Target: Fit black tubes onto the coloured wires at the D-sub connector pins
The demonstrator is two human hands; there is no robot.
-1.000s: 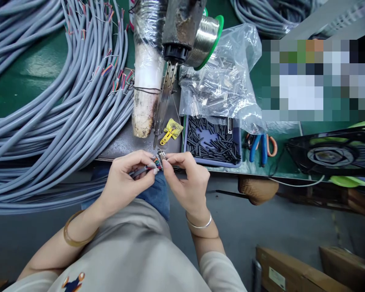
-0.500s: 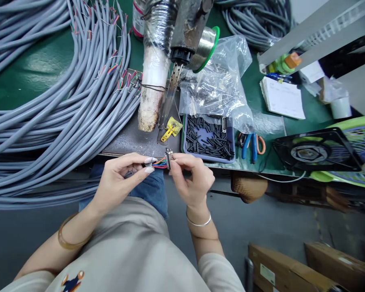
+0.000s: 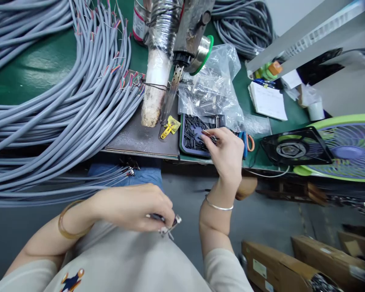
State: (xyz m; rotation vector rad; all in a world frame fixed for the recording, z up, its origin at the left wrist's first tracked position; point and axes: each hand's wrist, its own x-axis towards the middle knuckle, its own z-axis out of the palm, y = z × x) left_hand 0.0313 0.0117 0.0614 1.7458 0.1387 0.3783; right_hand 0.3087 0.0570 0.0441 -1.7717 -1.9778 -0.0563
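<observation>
My left hand (image 3: 140,207) is in front of my shirt, its fingers closed round a metal cable connector (image 3: 177,220) that sticks out past the fingertips. A dark piece shows under the curled fingers, and the rest is hidden by the hand. Over the right part of a blue-purple tray (image 3: 197,153), my right hand (image 3: 226,150) has its thumb and forefinger close together. Whatever lies between those fingertips is too small to name. Short black tubes (image 3: 189,132) fill much of the tray.
Grey cables (image 3: 88,105) cover the left of the green bench. A soldering iron (image 3: 170,99) hangs beside a white wrapped pipe (image 3: 153,93). Behind the tray lies a clear bag (image 3: 209,89) of metal parts. Pliers (image 3: 250,142), a black fan (image 3: 295,149) and cardboard boxes (image 3: 270,263) are on the right.
My hands have moved apart. The left has drawn down towards my body with the connector; the right has let go of it and moved up and right to the tray.
</observation>
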